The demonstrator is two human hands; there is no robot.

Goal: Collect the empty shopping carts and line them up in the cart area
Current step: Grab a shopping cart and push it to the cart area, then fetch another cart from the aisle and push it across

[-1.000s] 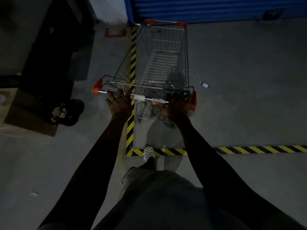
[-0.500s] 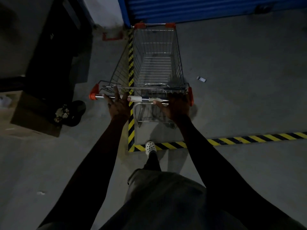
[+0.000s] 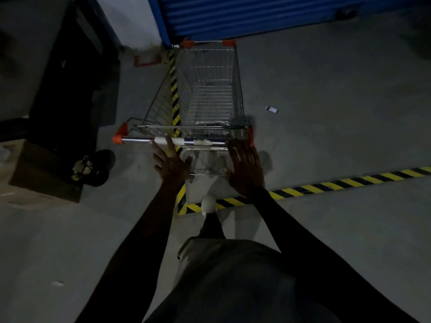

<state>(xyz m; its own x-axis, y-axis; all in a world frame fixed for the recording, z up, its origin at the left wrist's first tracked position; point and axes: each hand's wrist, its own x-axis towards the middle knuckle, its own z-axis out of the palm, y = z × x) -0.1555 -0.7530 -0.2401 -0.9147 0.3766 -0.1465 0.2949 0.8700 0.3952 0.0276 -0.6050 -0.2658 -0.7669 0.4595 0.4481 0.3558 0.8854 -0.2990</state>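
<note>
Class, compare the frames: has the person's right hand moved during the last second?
Yes. The right hand has uncurled from the cart handle and drawn back toward the person, nearer the striped floor tape.

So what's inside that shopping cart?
The shopping cart looks empty: only its bare wire floor shows. The near end, by the handle, is dim and partly covered by the rear flap, so anything small there cannot be seen.

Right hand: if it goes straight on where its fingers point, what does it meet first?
Probably the cart handle, near its right end; the right hand points straight fingers at it. Whether they already touch is unclear.
</note>
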